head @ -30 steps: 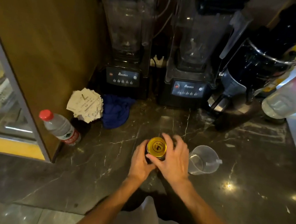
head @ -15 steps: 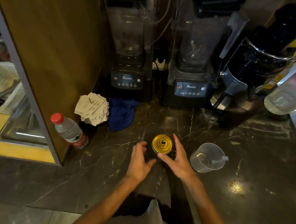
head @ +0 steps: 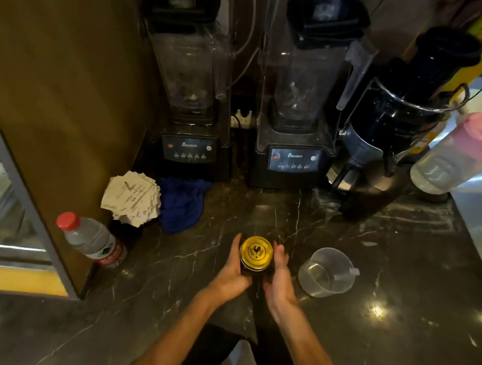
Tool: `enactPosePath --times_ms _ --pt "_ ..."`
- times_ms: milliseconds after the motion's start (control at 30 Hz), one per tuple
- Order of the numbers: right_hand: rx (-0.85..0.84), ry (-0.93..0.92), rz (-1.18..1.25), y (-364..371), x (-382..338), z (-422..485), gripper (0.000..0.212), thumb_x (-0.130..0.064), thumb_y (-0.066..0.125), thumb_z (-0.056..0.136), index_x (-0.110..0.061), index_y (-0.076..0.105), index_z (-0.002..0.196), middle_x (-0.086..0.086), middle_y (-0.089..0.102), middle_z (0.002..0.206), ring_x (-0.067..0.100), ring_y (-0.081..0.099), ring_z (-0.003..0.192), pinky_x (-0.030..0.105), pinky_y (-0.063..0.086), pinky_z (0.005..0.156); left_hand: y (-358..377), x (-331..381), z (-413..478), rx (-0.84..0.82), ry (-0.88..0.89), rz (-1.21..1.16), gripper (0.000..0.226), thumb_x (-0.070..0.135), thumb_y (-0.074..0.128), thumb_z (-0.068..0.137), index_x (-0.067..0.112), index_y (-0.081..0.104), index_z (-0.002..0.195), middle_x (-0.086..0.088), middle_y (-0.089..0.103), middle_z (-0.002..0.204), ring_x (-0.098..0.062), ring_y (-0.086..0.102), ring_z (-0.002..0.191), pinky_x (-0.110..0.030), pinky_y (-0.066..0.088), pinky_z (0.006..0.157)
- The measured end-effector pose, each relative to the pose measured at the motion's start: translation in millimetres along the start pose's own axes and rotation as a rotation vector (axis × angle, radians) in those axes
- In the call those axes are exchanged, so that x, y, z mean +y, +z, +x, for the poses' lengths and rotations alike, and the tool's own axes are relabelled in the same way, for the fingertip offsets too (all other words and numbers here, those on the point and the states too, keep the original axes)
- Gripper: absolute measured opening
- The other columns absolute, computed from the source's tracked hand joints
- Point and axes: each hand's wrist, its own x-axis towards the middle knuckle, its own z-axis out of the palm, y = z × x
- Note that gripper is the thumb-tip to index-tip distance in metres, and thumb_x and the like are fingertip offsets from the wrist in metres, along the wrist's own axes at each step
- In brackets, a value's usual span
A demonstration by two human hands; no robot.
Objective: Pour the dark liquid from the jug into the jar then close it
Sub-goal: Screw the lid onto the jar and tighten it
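Dark marble bench [head: 403, 300] with pale veining, backed by a brown wooden panel [head: 59, 92] at left.

Item, centre: dark glass jar [head: 251, 270] standing upright on the bench, closed with a round yellow metal lid [head: 256, 252] bearing a black emblem. Contents not discernible beyond a dark body below the lid.

Left hand [head: 233, 270]: cupped against the jar's left side, fingers reaching up beside the lid, palm touching the glass. Right hand [head: 280, 279]: cupped at the jar's right side, fingers curved toward the lid rim; whether it presses the glass or stands just off it cannot be told. The jar sits between the two palms, both forearms entering from the lower edge.

Item, just right of the right hand: clear plastic measuring jug [head: 326, 273] with a small spout, upright, apparently empty, apart from the hand.

Items, rear: two black blenders [head: 188, 149] [head: 293, 159] with clear pitchers, side by side; black juicer [head: 400, 112] to their right; clear pitcher with pink lid [head: 469, 154] at far right.

Items, left: blue cloth [head: 181, 204] crumpled on the bench; stack of white paper slips [head: 131, 197] just beside it; clear plastic water bottle with red cap [head: 89, 239] lying tilted near the panel.
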Motion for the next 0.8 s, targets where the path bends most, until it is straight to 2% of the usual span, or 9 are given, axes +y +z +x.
enactPosePath --times_ms 100,167,233,433,533,600,667,733,800 --pt "-0.034 0.012 -0.122 1.0 -6.9 -3.6 0.077 -0.069 0.023 0.09 -0.028 0.026 0.155 0.005 0.01 0.165 0.021 0.007 0.151 0.05 0.008 0.122 5.3 -4.9 -8.2 0.09 -0.066 -0.427 0.098 0.008 0.057 0.074 0.021 0.01 0.158 0.001 0.045 0.149 -0.016 0.037 0.14 -0.038 0.025 0.119" --pt "-0.106 0.033 -0.063 -1.5 -16.3 -4.6 0.074 -0.066 0.018 0.095 -0.023 0.023 0.156 0.009 0.021 0.163 0.022 0.015 0.15 0.048 0.012 0.122 6.5 -2.5 -8.5 0.144 -0.077 -0.553 0.074 0.026 0.049 0.09 0.02 0.019 0.157 0.001 0.054 0.141 -0.012 0.05 0.129 -0.03 0.041 0.102" --pt "-0.164 0.044 -0.062 -0.1 -30.4 -4.3 0.073 -0.063 0.016 0.098 -0.019 0.021 0.156 0.009 0.03 0.16 0.023 0.019 0.149 0.048 0.013 0.122 5.4 6.9 -1.0 0.156 -0.076 -0.568 0.06 0.044 0.033 0.102 0.022 0.021 0.156 0.008 0.058 0.135 -0.002 0.056 0.118 -0.023 0.043 0.092" --pt "-0.185 0.016 -0.11 7.1 -65.5 18.6 0.075 -0.066 0.013 0.096 -0.021 0.026 0.155 0.011 0.032 0.158 0.025 0.02 0.149 0.052 0.01 0.121 -8.3 38.6 34.5 0.145 -0.033 -0.548 0.069 0.061 0.02 0.099 0.023 0.017 0.158 -0.006 0.04 0.156 -0.024 0.032 0.146 -0.044 0.015 0.121" --pt "-0.218 -0.027 -0.201 31.4 -77.0 5.7 0.114 -0.09 0.024 0.075 -0.012 0.016 0.157 0.013 0.01 0.164 0.029 0.009 0.151 0.048 0.006 0.122 7.3 43.5 57.5 0.154 -0.084 -0.472 0.071 0.065 0.022 0.097 0.027 0.018 0.157 -0.005 0.036 0.159 -0.023 0.026 0.148 -0.041 0.011 0.118" --pt "-0.229 -0.053 -0.26 44.5 -79.8 -3.2 0.137 -0.095 0.025 0.055 -0.004 0.007 0.155 0.017 -0.004 0.162 0.033 -0.002 0.151 0.048 -0.001 0.121 21.1 45.9 64.6 0.187 -0.14 -0.43 0.074 0.07 0.022 0.097 0.03 0.016 0.158 -0.004 0.024 0.164 -0.02 0.017 0.152 -0.038 0.01 0.12" --pt "-0.191 -0.014 -0.283 34.3 -76.9 5.4 0.119 -0.095 0.026 0.068 -0.017 0.015 0.157 0.011 -0.003 0.165 0.028 -0.003 0.151 0.051 0.001 0.121 15.1 41.5 61.5 0.219 -0.105 -0.389 0.068 0.066 0.023 0.098 0.031 0.021 0.156 -0.001 0.038 0.157 -0.016 0.028 0.146 -0.031 0.023 0.112" --pt "-0.152 0.027 -0.296 12.4 -72.6 15.8 0.078 -0.072 0.025 0.092 -0.029 0.02 0.156 0.004 0.008 0.165 0.022 0.002 0.151 0.052 0.006 0.121 4.8 39.9 53.1 0.287 -0.026 -0.373 0.06 0.057 0.024 0.102 0.027 0.027 0.154 0.007 0.046 0.145 -0.009 0.036 0.134 -0.028 0.025 0.105" --pt "-0.166 -0.043 -0.352 -9.2 -73.0 17.8 0.056 -0.052 0.035 0.102 -0.029 0.03 0.153 0.0 0.024 0.162 0.02 0.017 0.149 0.049 0.017 0.121 4.5 38.8 39.8 0.527 0.02 -0.35 0.047 0.041 0.035 0.106 0.023 0.034 0.149 0.007 0.042 0.142 -0.01 0.039 0.13 -0.028 0.029 0.105"
